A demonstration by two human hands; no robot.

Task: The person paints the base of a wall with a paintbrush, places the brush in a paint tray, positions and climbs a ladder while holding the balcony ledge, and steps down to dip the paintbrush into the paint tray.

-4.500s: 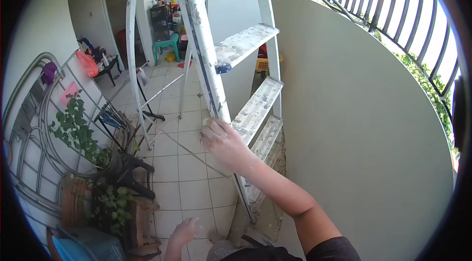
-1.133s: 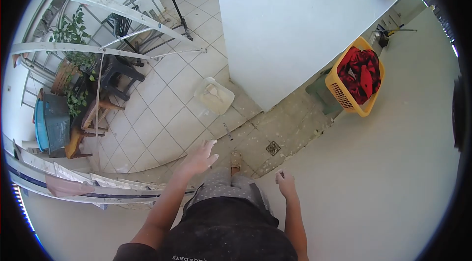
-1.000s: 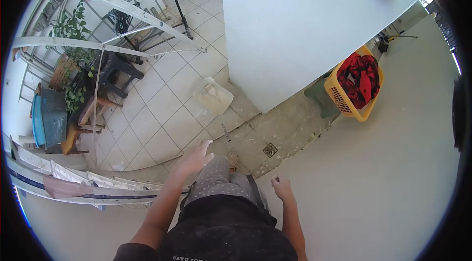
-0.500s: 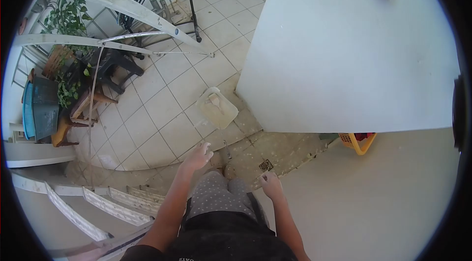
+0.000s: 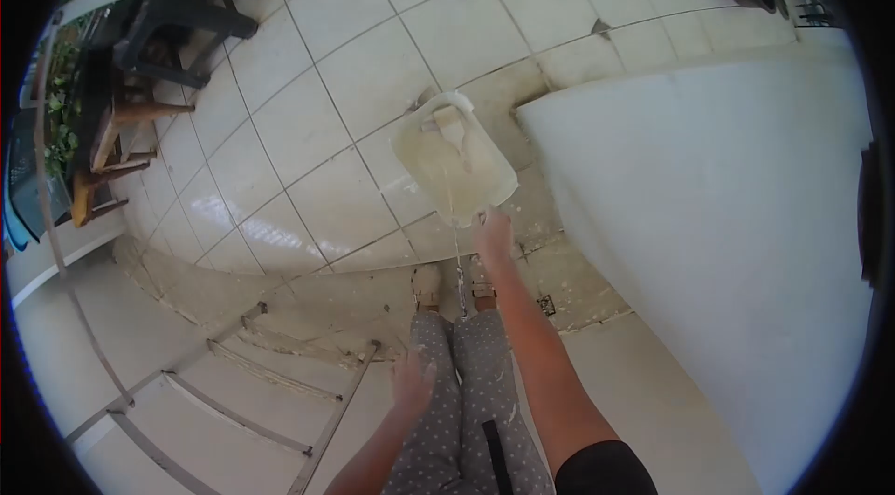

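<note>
A pale plastic tub (image 5: 503, 164) sits on the tiled floor, with a wide brush (image 5: 451, 130) lying inside it, bristles toward the far end. My right hand (image 5: 494, 232) reaches down to the tub's near right corner, its fingers closed at the rim; the fingertips are partly hidden. Over my left thigh hangs my left hand (image 5: 413, 383), slightly blurred, its fingers loosely apart and holding nothing. Both of my feet stand just short of the tub, and a thin strip (image 5: 461, 285) runs between them.
A ladder (image 5: 322, 434) lies across the lower left. Beyond it are a dark plastic stool (image 5: 172, 24) and wooden furniture legs (image 5: 107, 155). A large white panel (image 5: 709, 215) fills the right side. A floor drain (image 5: 546, 306) lies beside my right forearm.
My view has tipped down and closer to the tub. My right hand has moved forward to the tub's rim, while my left has drawn back to my thigh.
</note>
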